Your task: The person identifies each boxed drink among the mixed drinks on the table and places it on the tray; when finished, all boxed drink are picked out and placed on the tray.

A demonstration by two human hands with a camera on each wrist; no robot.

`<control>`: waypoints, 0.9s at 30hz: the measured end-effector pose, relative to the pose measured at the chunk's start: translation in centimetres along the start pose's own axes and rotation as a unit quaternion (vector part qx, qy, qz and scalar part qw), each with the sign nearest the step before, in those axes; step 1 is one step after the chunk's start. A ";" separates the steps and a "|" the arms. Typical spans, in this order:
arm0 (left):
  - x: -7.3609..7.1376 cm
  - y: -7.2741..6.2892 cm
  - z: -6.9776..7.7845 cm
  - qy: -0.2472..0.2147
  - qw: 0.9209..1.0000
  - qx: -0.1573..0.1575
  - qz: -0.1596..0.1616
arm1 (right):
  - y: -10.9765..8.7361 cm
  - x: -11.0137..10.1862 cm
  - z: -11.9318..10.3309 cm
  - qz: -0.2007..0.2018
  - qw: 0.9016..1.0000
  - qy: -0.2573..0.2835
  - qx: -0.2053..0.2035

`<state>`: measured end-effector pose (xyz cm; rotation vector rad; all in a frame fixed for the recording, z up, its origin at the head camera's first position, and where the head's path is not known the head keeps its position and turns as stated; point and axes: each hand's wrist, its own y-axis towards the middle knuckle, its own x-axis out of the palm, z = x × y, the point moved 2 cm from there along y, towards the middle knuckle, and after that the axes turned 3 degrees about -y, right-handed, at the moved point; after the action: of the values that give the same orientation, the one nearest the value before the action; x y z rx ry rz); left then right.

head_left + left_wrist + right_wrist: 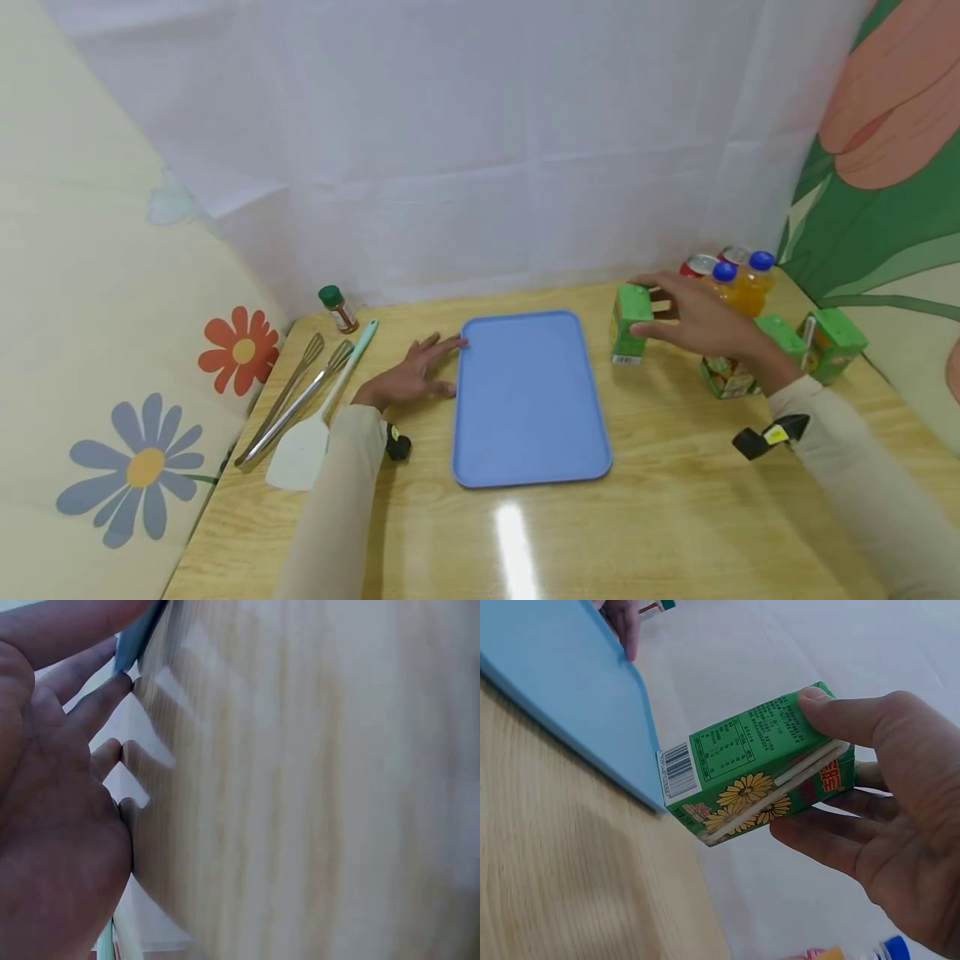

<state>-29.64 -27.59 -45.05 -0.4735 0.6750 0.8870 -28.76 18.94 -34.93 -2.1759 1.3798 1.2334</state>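
A green drink carton (pixel 754 769) with yellow flowers, a barcode and a straw on its side is pinched between the thumb and fingers of my right hand (pixel 701 321). In the head view the carton stands just right of the blue tray (pixel 528 400), near its far right corner. My left hand (pixel 412 375) rests on the table with fingers spread, its fingertips at the tray's left rim. The left wrist view shows the palm (pixel 60 825) low beside the wood.
At the right are two more green cartons (pixel 836 337), orange drink bottles (pixel 752 287), red cans (pixel 701 265) and a small green-edged pack (pixel 727 379). At the left lie a white spatula (pixel 300 450), metal tongs (pixel 300 400) and a green-capped spice jar (pixel 341 312).
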 end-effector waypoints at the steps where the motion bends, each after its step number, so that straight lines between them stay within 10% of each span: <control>1: -0.1 -0.1 0.0 -0.006 1.000 -0.006 -0.001 | 0.5 0.3 -0.2 -0.001 1.000 0.010 -0.001; 11: 0.0 -1.1 -0.1 -0.039 0.998 -0.052 -0.005 | 4.9 3.6 -1.8 -0.017 0.997 0.067 -0.039; 27: 0.2 -0.9 0.2 -0.025 0.999 -0.037 0.003 | 10.9 9.0 -4.7 -0.050 0.992 0.093 -0.070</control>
<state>-28.73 -27.84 -44.99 -0.5145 0.5996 0.9301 -33.98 5.14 -36.99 -2.4804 1.2671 1.1475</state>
